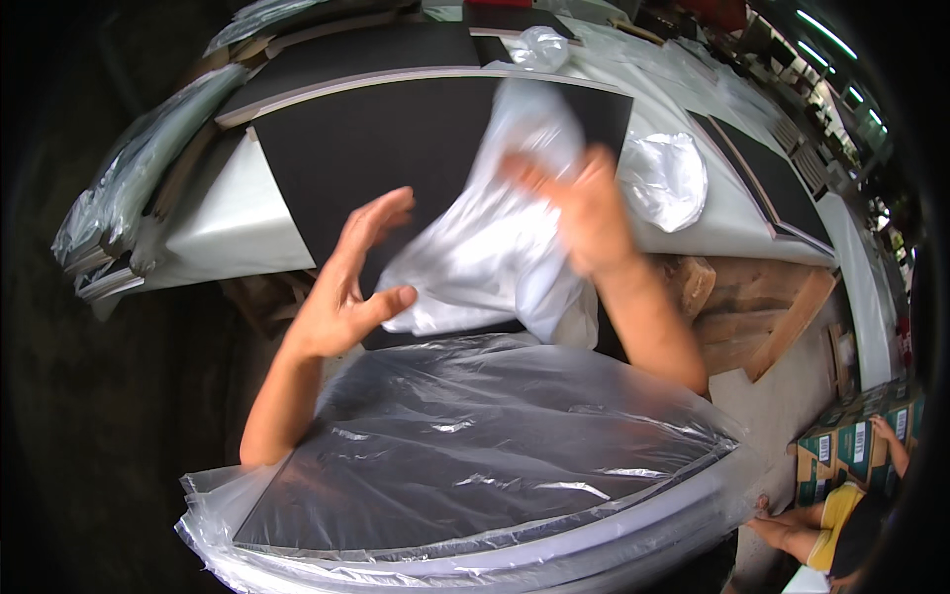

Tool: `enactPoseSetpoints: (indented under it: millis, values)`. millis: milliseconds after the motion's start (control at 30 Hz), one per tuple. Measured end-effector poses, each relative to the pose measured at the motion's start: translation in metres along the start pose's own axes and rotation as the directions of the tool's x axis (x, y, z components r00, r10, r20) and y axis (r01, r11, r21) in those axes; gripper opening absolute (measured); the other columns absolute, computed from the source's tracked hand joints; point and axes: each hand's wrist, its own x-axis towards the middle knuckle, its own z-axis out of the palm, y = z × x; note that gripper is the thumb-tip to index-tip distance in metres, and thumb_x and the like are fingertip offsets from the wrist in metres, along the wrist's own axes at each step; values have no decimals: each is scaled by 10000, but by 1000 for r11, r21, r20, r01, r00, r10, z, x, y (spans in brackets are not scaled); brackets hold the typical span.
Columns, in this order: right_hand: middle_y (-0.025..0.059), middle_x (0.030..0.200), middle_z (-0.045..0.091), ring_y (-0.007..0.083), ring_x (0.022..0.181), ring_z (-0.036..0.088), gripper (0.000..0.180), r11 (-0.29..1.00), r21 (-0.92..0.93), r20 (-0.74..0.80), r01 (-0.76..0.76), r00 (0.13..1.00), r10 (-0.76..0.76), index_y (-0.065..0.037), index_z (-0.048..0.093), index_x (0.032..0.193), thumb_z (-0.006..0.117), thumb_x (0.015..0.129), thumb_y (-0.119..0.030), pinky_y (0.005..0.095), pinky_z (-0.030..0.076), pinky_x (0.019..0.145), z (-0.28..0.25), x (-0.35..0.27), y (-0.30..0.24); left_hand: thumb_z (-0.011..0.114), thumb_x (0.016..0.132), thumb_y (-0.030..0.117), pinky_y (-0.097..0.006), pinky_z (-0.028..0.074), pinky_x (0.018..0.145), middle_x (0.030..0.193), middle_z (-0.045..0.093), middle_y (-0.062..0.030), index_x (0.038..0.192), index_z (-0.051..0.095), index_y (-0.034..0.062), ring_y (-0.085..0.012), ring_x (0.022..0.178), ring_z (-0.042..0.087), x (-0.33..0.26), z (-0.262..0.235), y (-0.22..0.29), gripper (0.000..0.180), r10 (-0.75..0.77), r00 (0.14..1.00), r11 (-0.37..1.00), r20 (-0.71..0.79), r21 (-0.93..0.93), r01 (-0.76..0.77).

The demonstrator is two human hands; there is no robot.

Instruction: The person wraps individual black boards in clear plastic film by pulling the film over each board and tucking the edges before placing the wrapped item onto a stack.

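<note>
A crumpled, translucent plastic bag stretches in front of me over a dark flat panel. My right hand is closed on the bag's upper right part, its fingers smeared by motion. To the left of the bag, my left hand is open, fingers stretched out and thumb apart. That thumb's tip lies at the bag's lower left edge; whether it touches cannot be made out. Nearer to me, below both hands, lies a stack of dark panels wrapped in transparent plastic film, partly covering my forearms.
A loose plastic bag lies right of the dark panel on a pale-covered table. Wrapped panels stand at the left, more dark panels at the right. Wooden supports show underneath. A person in yellow shorts is beside stacked cartons.
</note>
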Motion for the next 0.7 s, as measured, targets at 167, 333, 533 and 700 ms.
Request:
enactPoseSetpoints:
  millis: [167, 333, 533, 700]
  values:
    - [40, 802, 632, 60, 699, 559, 183, 855, 298, 165, -424, 906, 391, 13, 628, 870, 679, 761, -125, 214, 448, 626, 34, -55, 49, 587, 848, 173, -189, 301, 485, 587, 454, 59, 721, 578, 12, -18, 566, 346, -19, 32, -21, 206, -242, 947, 967, -213, -127, 219]
    - [48, 826, 623, 84, 750, 576, 192, 851, 303, 89, -428, 902, 422, 14, 596, 898, 663, 773, -115, 227, 469, 684, 30, -61, 52, 559, 865, 164, -177, 333, 500, 629, 509, 42, 777, 588, -11, -13, 596, 392, -24, 38, -18, 198, -265, 921, 964, -287, -82, 252]
    - [28, 821, 603, 91, 761, 565, 213, 786, 385, 211, -484, 875, 435, 7, 579, 944, 642, 793, -130, 237, 458, 704, 33, -69, 56, 528, 885, 175, -156, 326, 532, 648, 495, 65, 789, 582, 3, -4, 603, 389, -21, 35, -22, 205, -206, 937, 978, -283, -25, 207]
    - [33, 869, 619, 92, 798, 571, 188, 807, 396, 81, -439, 892, 445, -11, 604, 937, 633, 802, -139, 232, 461, 719, 35, -69, 57, 511, 887, 140, -149, 373, 655, 809, 562, 46, 998, 563, 43, -14, 747, 455, -25, 36, -22, 156, -233, 956, 950, -181, -254, 183]
